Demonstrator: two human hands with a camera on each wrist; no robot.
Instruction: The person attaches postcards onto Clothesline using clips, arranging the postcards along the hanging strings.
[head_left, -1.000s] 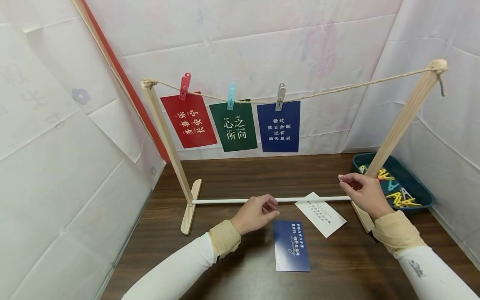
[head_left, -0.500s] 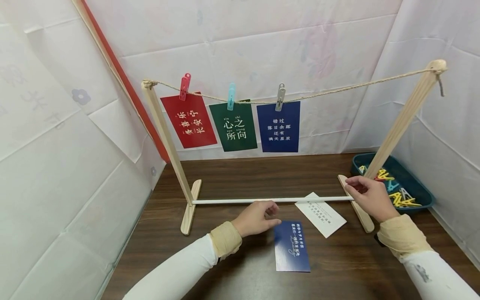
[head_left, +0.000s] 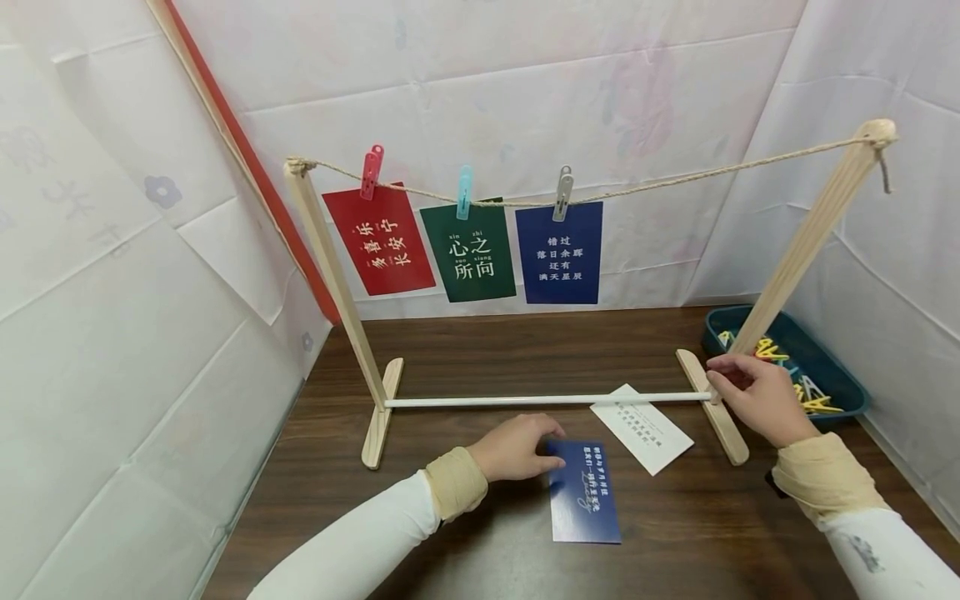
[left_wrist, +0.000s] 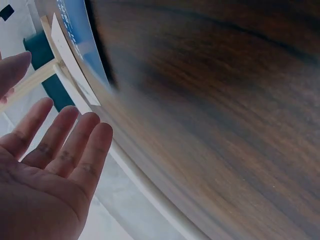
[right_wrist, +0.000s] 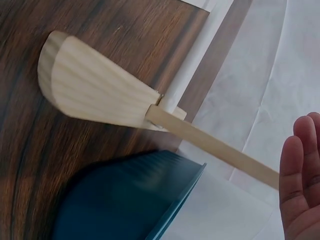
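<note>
A dark blue card (head_left: 585, 492) lies flat on the brown table (head_left: 487, 358). My left hand (head_left: 551, 446) rests at its upper left corner, fingertips touching the card's edge. In the left wrist view the fingers (left_wrist: 75, 145) are straight and hold nothing, with the blue card (left_wrist: 75, 30) beyond them. My right hand (head_left: 723, 371) hovers by the foot of the right wooden post (head_left: 712, 408), next to the teal tray (head_left: 840, 375). It holds nothing that I can see. The right wrist view shows straight fingers (right_wrist: 300, 175) beside the post (right_wrist: 215, 147).
A white card (head_left: 641, 428) lies under the white rod (head_left: 540, 401). Red (head_left: 378, 242), green (head_left: 468, 252) and blue (head_left: 558, 252) cards hang by pegs from the rope (head_left: 675, 179). Several coloured pegs (head_left: 806, 404) lie in the tray. White sheeting walls in the table.
My left hand has dropped from the white rod to the blue card's corner. My right hand has drifted right, past the post's foot toward the tray.
</note>
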